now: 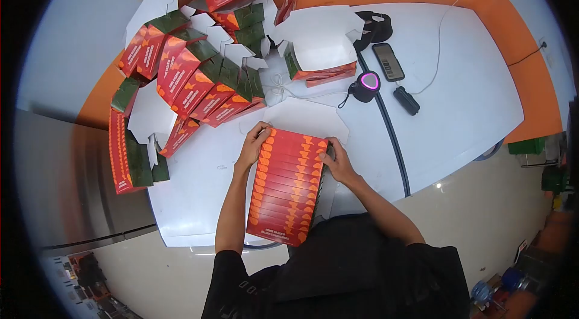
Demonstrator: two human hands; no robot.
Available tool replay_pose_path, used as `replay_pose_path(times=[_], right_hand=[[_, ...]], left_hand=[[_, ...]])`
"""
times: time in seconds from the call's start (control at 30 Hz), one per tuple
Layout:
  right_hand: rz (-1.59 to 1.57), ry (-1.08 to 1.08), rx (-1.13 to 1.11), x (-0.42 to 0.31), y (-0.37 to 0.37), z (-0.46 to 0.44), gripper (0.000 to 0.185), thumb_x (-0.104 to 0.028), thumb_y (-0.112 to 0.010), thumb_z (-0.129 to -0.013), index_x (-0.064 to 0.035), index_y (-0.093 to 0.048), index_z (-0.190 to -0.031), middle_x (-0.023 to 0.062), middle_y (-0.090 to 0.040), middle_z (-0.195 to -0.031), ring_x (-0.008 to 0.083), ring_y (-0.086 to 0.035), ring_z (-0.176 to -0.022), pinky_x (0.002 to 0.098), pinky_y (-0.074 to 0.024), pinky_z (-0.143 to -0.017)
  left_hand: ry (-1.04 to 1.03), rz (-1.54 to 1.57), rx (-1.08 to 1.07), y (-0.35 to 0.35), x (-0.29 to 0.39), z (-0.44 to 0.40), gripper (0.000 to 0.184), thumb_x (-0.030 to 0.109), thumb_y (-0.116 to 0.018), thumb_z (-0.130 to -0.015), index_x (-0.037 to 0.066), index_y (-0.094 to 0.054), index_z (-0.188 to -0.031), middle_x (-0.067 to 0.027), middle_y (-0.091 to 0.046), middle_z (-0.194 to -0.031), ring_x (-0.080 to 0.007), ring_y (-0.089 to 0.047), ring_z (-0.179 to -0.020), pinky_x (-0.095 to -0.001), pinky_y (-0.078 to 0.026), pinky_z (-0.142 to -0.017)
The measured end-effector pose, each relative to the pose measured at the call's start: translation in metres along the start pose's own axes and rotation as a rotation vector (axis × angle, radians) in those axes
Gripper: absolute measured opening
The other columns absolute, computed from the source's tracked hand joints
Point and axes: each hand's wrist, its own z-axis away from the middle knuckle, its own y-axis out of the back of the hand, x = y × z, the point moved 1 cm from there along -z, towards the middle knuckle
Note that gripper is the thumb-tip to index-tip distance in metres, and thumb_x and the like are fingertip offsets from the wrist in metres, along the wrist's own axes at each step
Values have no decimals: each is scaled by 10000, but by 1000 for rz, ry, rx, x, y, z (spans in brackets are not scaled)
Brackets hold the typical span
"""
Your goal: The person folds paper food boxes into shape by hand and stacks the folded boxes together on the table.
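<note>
A stack of red and orange cartons [286,189], nested together, lies at the table's front edge, close to the person's body. My left hand [257,141] grips its far left corner, fingers bent over the edge. On the far right corner my right hand [339,159] is closed round the side, thumb on the red face. A white flap [307,117] spreads out beyond the far end of the stack. The stack's underside is hidden.
Many red and green cartons [181,71] are heaped at the left and back left. An open carton [319,47] sits at the back middle. Right of it are a round speaker [367,86], a phone [388,62], a black device [406,102], a black strap item [377,28] and cables.
</note>
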Motion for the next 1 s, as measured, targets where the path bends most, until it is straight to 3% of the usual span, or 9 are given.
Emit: replay_pose_path(times=[0.23,0.37,0.43,0.5,0.57,0.63,0.77,0.8,1.0], right_hand=[[20,-46,-10,1,-2,4,491,-353,-680,-1018,10,-522,-1307,180,-631,-1178,253,-612,-1121,390,-487,-977],[-128,-6,-24,-10,17,-19,455,-299,-661,-1037,0,-522,-1350,168,-640,-1214,237,-608,-1182,394,-485,-1013],[153,162,87,-28,36,-58,447,-211,-679,-1014,-12,-535,-1387,180,-641,-1280,284,-598,-1261,415,-455,-1088],[513,309,215,-69,59,-133,488,-57,-704,-933,-46,-549,-1396,174,-617,-1337,337,-578,-1302,422,-426,-1139],[736,465,177,-111,63,-177,540,-9,-689,-875,-55,-568,-1400,214,-610,-1345,376,-588,-1277,426,-454,-1126],[1144,500,12,-70,81,-223,466,-1,-686,-856,-53,-633,-1316,219,-655,-1277,379,-636,-1209,444,-502,-1070],[1415,106,-371,-77,87,-277,234,-66,-648,-891,-44,-722,-1112,218,-726,-1126,375,-708,-1108,493,-569,-955],[1428,259,-315,-85,87,-279,114,-118,-722,-864,-43,-732,-950,199,-744,-1022,369,-737,-1016,478,-597,-878],[1349,305,-329,-185,95,-274,309,-215,-845,-770,-24,-729,-983,237,-736,-1018,410,-719,-1016,488,-580,-892]], left_hand=[[21,50,-49,6,-13,-3,212,219,-567,-1107,25,-622,-1040,16,-593,-988,-79,-513,-963,-249,-423,-917],[-81,-60,-46,6,7,-1,267,216,-553,-1102,20,-635,-1264,-84,-628,-1224,-182,-556,-1178,-313,-413,-1064],[-233,-236,80,2,20,6,394,247,-563,-1092,35,-594,-1422,-154,-604,-1388,-273,-539,-1328,-366,-394,-1147],[-155,-547,283,-25,59,30,536,343,-583,-1069,64,-511,-1521,-205,-498,-1517,-387,-399,-1458,-495,-307,-1213],[-57,-833,364,-67,86,58,659,445,-598,-1041,91,-460,-1580,-239,-418,-1600,-476,-286,-1532,-616,-228,-1235],[60,-1090,328,-109,94,85,754,554,-607,-1008,116,-441,-1598,-254,-366,-1638,-542,-202,-1550,-729,-157,-1214],[-88,-1279,245,-124,66,104,813,653,-608,-960,188,-454,-1608,-233,-242,-1714,-551,-94,-1577,-793,-57,-1185],[-100,-1266,215,-117,69,104,822,664,-617,-946,198,-462,-1606,-218,-218,-1729,-536,-85,-1585,-779,-49,-1196],[-233,-1215,-93,-64,80,110,824,681,-657,-900,248,-504,-1584,-129,-264,-1737,-442,-116,-1612,-692,-44,-1265]])
